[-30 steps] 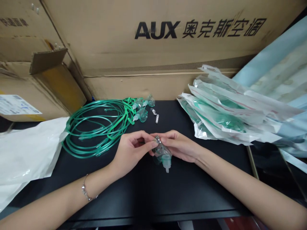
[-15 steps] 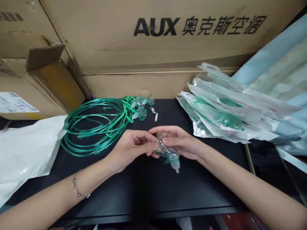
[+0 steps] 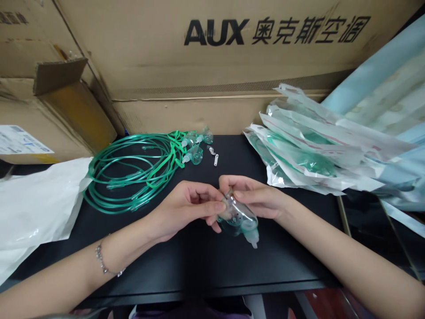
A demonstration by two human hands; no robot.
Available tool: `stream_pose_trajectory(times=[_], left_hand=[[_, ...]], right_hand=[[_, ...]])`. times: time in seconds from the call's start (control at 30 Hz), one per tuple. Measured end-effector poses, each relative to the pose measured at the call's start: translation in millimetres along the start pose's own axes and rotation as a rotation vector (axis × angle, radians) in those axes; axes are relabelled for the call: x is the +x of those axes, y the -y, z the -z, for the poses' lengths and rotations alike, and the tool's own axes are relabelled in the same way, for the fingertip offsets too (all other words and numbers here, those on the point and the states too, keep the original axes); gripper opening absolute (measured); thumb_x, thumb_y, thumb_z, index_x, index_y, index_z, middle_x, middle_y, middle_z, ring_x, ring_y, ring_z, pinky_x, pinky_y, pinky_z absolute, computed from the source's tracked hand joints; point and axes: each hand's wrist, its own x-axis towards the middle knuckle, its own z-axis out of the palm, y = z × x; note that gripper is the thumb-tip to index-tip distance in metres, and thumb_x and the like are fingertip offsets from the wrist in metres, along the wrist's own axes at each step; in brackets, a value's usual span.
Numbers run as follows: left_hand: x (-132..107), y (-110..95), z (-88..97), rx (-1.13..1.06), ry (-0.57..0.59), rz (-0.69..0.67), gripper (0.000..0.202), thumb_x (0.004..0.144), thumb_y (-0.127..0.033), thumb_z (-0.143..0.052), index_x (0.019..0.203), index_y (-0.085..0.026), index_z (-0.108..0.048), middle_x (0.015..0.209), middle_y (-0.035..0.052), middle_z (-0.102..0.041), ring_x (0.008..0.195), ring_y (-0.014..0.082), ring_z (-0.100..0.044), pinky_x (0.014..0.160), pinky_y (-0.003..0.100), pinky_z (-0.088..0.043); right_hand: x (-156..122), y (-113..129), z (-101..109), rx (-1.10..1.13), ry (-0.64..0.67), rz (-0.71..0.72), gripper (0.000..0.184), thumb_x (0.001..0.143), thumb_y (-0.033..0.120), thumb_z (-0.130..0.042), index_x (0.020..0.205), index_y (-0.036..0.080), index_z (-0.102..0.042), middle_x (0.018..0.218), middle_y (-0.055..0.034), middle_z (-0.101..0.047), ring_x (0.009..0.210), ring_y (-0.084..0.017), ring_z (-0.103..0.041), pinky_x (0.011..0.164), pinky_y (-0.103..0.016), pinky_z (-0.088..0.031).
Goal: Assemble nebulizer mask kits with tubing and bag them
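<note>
A clear green oxygen mask (image 3: 244,215) is held above the black table between my two hands, its whitish connector pointing down and to the right. My left hand (image 3: 192,206) pinches the mask's left edge between thumb and fingers. On its upper side, my right hand (image 3: 254,195) grips it with the thumb on top; some of its fingers are hidden behind the mask. Beyond my hands lie two small metal strips (image 3: 216,160). Several similar masks (image 3: 193,155) with green straps (image 3: 162,166) rest at the back, beside coiled green tubing (image 3: 99,177).
Several sealed packets (image 3: 305,150) with green contents are piled at the right. A white bag (image 3: 40,199) lies at the left, near an opened cardboard box (image 3: 23,106). A large carton (image 3: 212,66) stands behind the black table (image 3: 159,274). A dark flat object (image 3: 372,221) lies right.
Both hands have shifted slightly right with the oxygen mask, and more of the mask's body and connector shows. The masks, tubing and packets at the back stay where they were.
</note>
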Motion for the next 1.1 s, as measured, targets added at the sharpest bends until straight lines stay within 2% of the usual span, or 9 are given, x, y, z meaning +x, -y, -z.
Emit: stream_pose_trajectory(times=[0.17, 0.37, 0.6, 0.87, 1.1], left_hand=[[0, -1, -0.6, 0.144, -0.028, -0.003, 0.009, 0.073, -0.018, -0.063, 0.068, -0.012, -0.062, 0.048, -0.0044, -0.055, 0.043, 0.0065, -0.053, 0.049, 0.02, -0.049], [2, 0, 0.2, 0.178, -0.093, -0.004, 0.007, 0.073, -0.017, -0.063, 0.068, -0.012, -0.061, 0.046, -0.0052, -0.055, 0.043, 0.0065, -0.054, 0.051, 0.02, -0.048], [0, -5, -1.6, 0.165, -0.105, -0.007, 0.006, 0.072, -0.015, -0.064, 0.067, -0.012, -0.062, 0.048, -0.0056, -0.058, 0.046, 0.0062, -0.057, 0.052, 0.017, -0.048], [-2, -1, 1.4, 0.11, -0.089, -0.097, 0.005, 0.07, -0.014, -0.066, 0.067, -0.012, -0.062, 0.045, -0.0056, -0.058, 0.042, 0.0059, -0.055, 0.05, 0.018, -0.049], [-2, 2, -3.8, 0.181, -0.151, -0.147, 0.007, 0.067, -0.014, -0.069, 0.065, -0.012, -0.062, 0.045, -0.0056, -0.057, 0.041, 0.0055, -0.054, 0.048, 0.017, -0.045]], right_hand=[[0, 3, -3, -0.045, -0.013, -0.024, 0.018, 0.072, 0.017, -0.069, 0.077, 0.01, -0.054, 0.07, 0.0005, -0.059, 0.062, -0.006, -0.057, 0.058, -0.015, -0.044], [0, 3, -1, -0.064, -0.018, -0.057, 0.027, 0.065, 0.013, -0.073, 0.082, 0.012, -0.051, 0.072, 0.0007, -0.059, 0.068, -0.008, -0.058, 0.067, -0.02, -0.044], [-1, 2, -3, -0.117, -0.093, -0.016, 0.025, 0.067, 0.013, -0.072, 0.081, 0.012, -0.051, 0.068, 0.003, -0.057, 0.06, -0.004, -0.054, 0.057, -0.014, -0.042], [1, -14, -7, -0.187, -0.041, 0.09, 0.029, 0.072, 0.032, -0.069, 0.079, 0.013, -0.047, 0.066, 0.0041, -0.05, 0.059, -0.005, -0.05, 0.057, -0.018, -0.041], [1, -16, -9, -0.238, -0.043, 0.134, 0.031, 0.073, 0.036, -0.066, 0.076, 0.015, -0.044, 0.066, 0.0043, -0.047, 0.057, -0.005, -0.046, 0.054, -0.018, -0.037]])
